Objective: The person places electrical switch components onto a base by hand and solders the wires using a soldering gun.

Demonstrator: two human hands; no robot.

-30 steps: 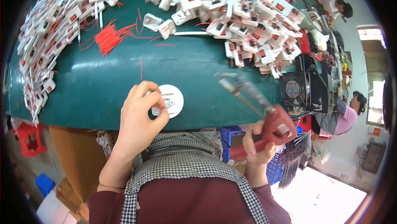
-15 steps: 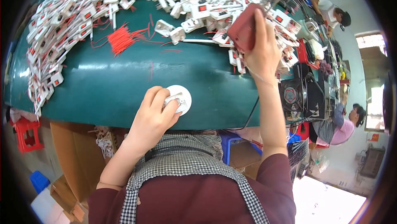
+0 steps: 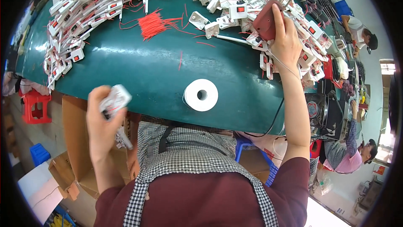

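Both hands grip: left hand [image 3: 100,118] fingers clutch a white part [image 3: 114,100], right hand [image 3: 285,38] a red tool [image 3: 265,20].

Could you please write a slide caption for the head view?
Left hand lifts a white plug part off the green table; right hand holds a red tool.
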